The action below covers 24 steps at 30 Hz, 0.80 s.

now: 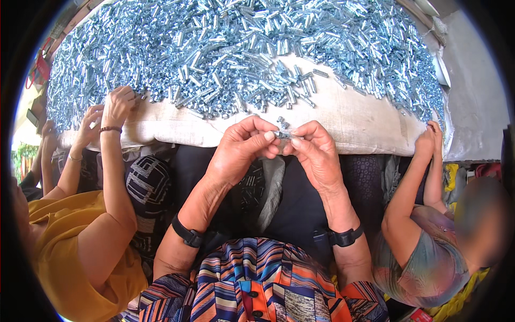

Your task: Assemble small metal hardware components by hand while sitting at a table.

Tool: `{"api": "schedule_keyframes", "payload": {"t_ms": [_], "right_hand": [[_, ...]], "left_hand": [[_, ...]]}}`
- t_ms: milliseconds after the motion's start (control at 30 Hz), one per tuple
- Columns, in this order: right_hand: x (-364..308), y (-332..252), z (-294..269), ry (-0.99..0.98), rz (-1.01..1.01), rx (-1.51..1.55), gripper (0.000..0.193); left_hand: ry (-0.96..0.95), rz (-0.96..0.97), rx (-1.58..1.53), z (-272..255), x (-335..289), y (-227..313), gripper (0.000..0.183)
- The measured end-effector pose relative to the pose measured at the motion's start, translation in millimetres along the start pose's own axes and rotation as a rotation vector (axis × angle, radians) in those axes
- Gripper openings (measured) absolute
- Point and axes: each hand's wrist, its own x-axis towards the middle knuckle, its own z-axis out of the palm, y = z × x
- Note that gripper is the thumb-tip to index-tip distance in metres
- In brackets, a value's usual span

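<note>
Two bare hands: the left hand (240, 148) and the right hand (318, 160) meet in front of the wearer's body, fingertips close together, over the near edge of the cloth (370, 122).
Metal fitting: one small, silvery metal fitting (284, 134) lies crosswise between the hands, bridging the short gap from one set of fingertips to the other.
Left fingers: thumb and index finger close narrowly on the fitting's left end; the other fingers curl in beneath.
Right fingers: thumb and index finger pinch its right end, the thumb lying along the near side; whether the remaining fingers touch it cannot be told.
Loose pieces: a few small metal pieces (281, 121) lie on the cloth just beyond the fingertips.
Pile: a broad heap of shiny metal sleeves (230, 59) covers most of the cloth farther off.
Wrists: a black band (188, 232) circles the left wrist, another black band (346, 236) the right.
Neighbours: a co-worker's hand (119, 105) at left touches the heap's edge; another co-worker's hands (427, 140) at right are by the cloth's border.
</note>
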Motion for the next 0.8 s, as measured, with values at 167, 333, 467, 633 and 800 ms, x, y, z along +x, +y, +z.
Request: {"api": "schedule_keyframes", "payload": {"t_ms": [167,333,467,633,800], "right_hand": [[-5,1,-1,0.014,-0.011,0.022,0.007],[-7,2,1,0.029,-0.021,0.002,0.008],[-12,3,8,0.097,-0.099,-0.113,0.008],[-15,5,9,0.134,-0.175,-0.257,0.009],[-15,6,4,0.11,-0.04,-0.116,0.008]], "left_hand": [[0.0,0.032,0.098,5,0,0,0.011],[-0.002,0.052,0.132,5,2,-3,0.01],[-0.007,0.095,0.274,7,1,1,0.011],[-0.008,0.067,0.32,6,4,0,0.012],[-0.033,-0.009,0.224,-4,5,-1,0.011]]}}
